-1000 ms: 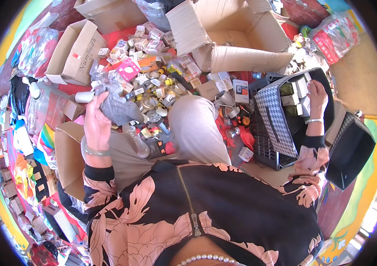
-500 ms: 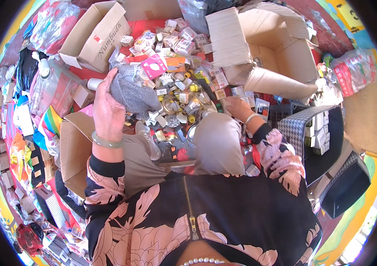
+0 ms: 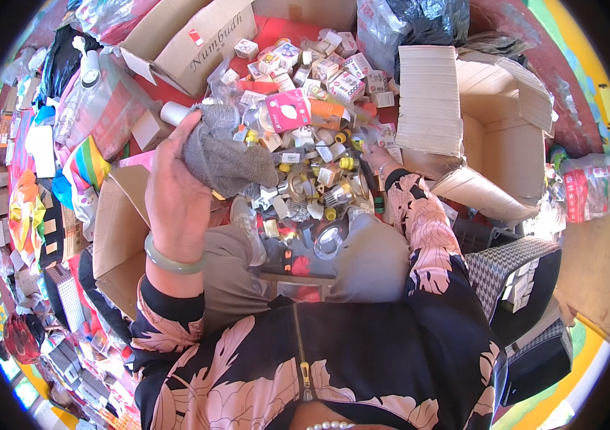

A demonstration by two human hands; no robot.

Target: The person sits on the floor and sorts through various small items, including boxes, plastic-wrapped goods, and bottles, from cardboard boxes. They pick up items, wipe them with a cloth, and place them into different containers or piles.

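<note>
A rumpled grey cloth (image 3: pixel 222 154) is gripped in my left hand (image 3: pixel 176 190), raised over the left side of a heap of small goods. By those fingertips is a white cylinder (image 3: pixel 174 113); whether the hand touches it I cannot tell. My right hand (image 3: pixel 380 161) reaches to the right side of the heap, by small boxes and yellow-capped pieces (image 3: pixel 348 163); its fingers are too small and mixed with the goods to make out. Between the hands lie a pink card (image 3: pixel 288 110), an orange box (image 3: pixel 328 115) and a clear round piece (image 3: pixel 329 239).
Open cardboard boxes stand at the back left (image 3: pixel 208 54), right (image 3: pixel 430 107) and beside my left forearm (image 3: pixel 118 236). Small patterned boxes (image 3: pixel 348 86) pile up at the back. A houndstooth-patterned box (image 3: pixel 509 269) with small white boxes sits at the right. Plastic bags (image 3: pixel 405 32) lie behind.
My right hand has moved forward and slightly left, from beside my knee to the heap's right side. My left hand still holds the grey cloth. The whole view has shifted.
</note>
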